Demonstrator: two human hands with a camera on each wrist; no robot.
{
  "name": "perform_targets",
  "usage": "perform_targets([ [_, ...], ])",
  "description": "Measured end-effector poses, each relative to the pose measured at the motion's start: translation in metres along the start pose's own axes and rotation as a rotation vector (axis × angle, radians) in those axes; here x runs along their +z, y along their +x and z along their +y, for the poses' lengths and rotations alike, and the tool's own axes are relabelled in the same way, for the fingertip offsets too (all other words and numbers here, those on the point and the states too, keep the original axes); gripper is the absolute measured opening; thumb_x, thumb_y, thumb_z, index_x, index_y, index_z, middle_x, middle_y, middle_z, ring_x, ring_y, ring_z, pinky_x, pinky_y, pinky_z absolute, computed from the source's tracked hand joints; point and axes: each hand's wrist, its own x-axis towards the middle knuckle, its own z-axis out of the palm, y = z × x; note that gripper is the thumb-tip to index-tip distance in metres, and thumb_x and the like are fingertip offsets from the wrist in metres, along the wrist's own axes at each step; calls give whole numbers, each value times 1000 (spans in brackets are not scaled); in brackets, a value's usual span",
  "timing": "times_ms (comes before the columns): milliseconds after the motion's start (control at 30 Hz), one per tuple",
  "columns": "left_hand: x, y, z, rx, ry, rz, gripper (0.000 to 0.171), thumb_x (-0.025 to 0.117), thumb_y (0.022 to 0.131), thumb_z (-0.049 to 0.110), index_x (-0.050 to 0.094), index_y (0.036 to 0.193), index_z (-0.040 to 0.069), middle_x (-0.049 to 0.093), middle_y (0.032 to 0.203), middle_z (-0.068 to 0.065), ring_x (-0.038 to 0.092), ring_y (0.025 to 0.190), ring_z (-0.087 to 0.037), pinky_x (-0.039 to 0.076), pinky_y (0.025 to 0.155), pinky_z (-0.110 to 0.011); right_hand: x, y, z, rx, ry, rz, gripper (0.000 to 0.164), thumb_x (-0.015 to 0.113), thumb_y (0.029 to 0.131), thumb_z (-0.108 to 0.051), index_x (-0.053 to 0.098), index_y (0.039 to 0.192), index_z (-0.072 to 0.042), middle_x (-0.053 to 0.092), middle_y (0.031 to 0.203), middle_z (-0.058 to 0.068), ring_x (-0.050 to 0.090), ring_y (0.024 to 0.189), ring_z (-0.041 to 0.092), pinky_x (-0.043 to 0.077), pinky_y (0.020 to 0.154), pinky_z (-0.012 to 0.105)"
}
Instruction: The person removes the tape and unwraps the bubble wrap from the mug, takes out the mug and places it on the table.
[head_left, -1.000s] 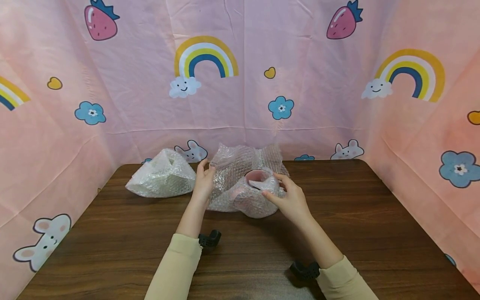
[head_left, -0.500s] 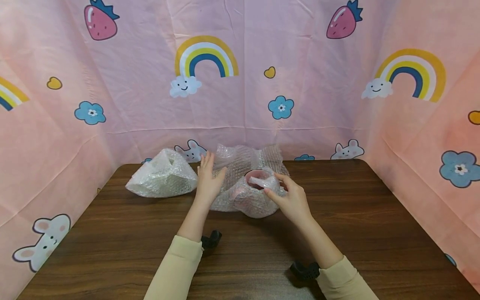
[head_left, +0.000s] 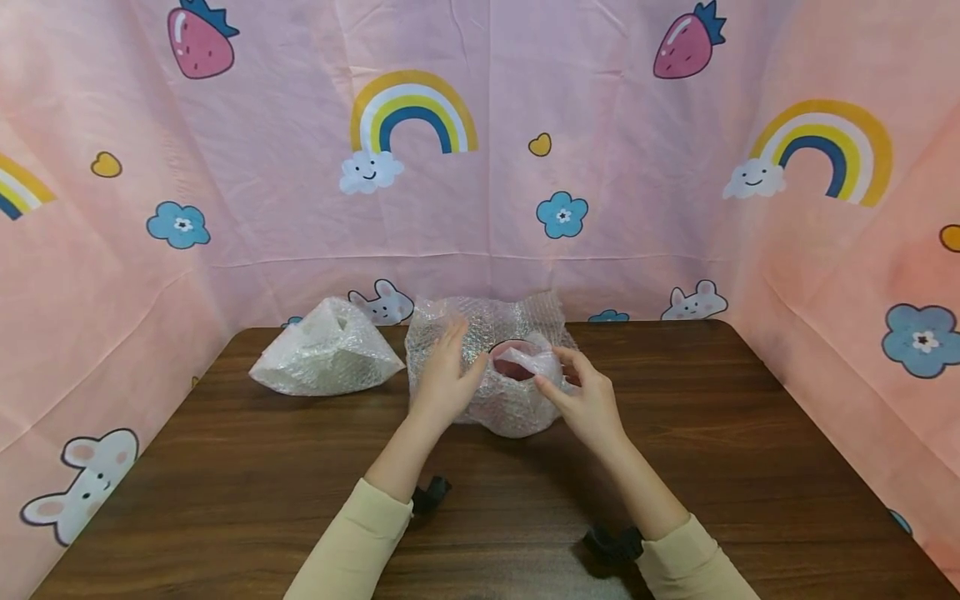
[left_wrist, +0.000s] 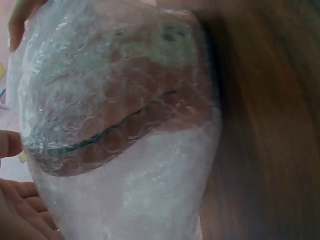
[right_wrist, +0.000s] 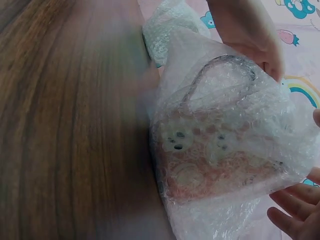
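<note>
A pink mug (head_left: 513, 358) with cartoon animal faces stands near the back of the table, in a loose sheet of bubble wrap (head_left: 517, 408). Through the plastic its curved handle (right_wrist: 222, 62) shows in the right wrist view. A flap of wrap folds over the mug's mouth. My right hand (head_left: 592, 398) holds the wrapped mug from the right, thumb in front and fingers round the far side. To the left, my left hand (head_left: 444, 379) lies against the wrap with fingers extended and thumb spread. In the left wrist view, this left hand (left_wrist: 22, 210) is at the lower left.
Another bubble-wrapped bundle (head_left: 326, 354) sits at the back left of the dark wooden table (head_left: 510, 533). Behind and to both sides hangs a pink printed cloth (head_left: 480, 225). A black wrist mount (head_left: 615, 546) is worn on the right arm, another on the left.
My left hand has let go of the wrap's left edge, straightened its fingers and moved right, toward the mug. The flap over the mouth has shifted. My right hand stays at the mug.
</note>
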Motion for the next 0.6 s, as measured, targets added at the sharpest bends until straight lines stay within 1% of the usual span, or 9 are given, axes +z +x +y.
perform_targets([
  [200,6,-9,-1,-61,-39,-142,53,46,101,30,38,145,0,41,145,-18,35,134,-33,28,108,-47,-2,-2,5,-4,79,16,45,73,87,-15,56,126,-1,61,121,15,60,104,28,48,91,46],
  [300,7,-12,-1,-70,-53,-202,54,45,102,33,37,146,3,62,113,-20,58,105,-33,42,96,-46,-2,-3,4,18,111,18,46,72,87,-12,54,127,1,60,121,19,59,105,31,46,92,48],
  [333,8,-13,-1,-68,-55,-214,56,45,101,35,37,146,3,64,101,-19,61,95,-32,45,91,-45,-2,-3,2,25,118,21,46,72,87,-10,54,128,2,60,121,21,59,106,32,46,92,49],
  [367,8,-13,-2,-64,-54,-225,58,46,101,37,36,147,3,64,100,-18,61,92,-32,46,90,-45,-3,-4,0,30,125,24,47,72,87,-8,53,128,4,59,121,22,58,106,34,45,92,50],
  [433,9,-14,-3,-59,-44,-252,64,48,99,43,34,148,4,64,102,-18,62,92,-30,46,90,-45,-5,-7,-10,34,134,27,47,71,87,-6,51,128,7,59,121,25,58,107,37,45,92,51],
  [467,9,-14,-4,-54,-35,-260,68,49,98,46,33,149,5,62,116,-18,60,104,-30,43,95,-45,-7,-8,-16,36,134,29,47,71,87,-5,50,128,8,58,121,26,57,107,38,45,92,52],
  [533,8,-15,-6,-51,-22,-282,77,53,94,53,30,150,5,48,139,-17,48,124,-30,37,102,-46,-10,-11,-26,38,127,28,47,70,87,-4,49,127,10,58,121,28,57,107,38,45,92,52],
  [567,9,-15,-7,-44,-15,-290,81,54,92,56,29,150,5,40,146,-16,41,131,-31,34,104,-48,-11,-12,-31,39,124,25,47,69,88,-4,48,127,11,58,121,28,57,107,39,45,91,52],
  [600,9,-15,-8,-39,-13,-301,84,55,91,57,28,151,5,38,147,-16,38,133,-31,33,105,-48,-13,-13,-34,41,124,24,47,69,88,-4,48,126,11,57,121,28,57,107,39,46,90,53],
])
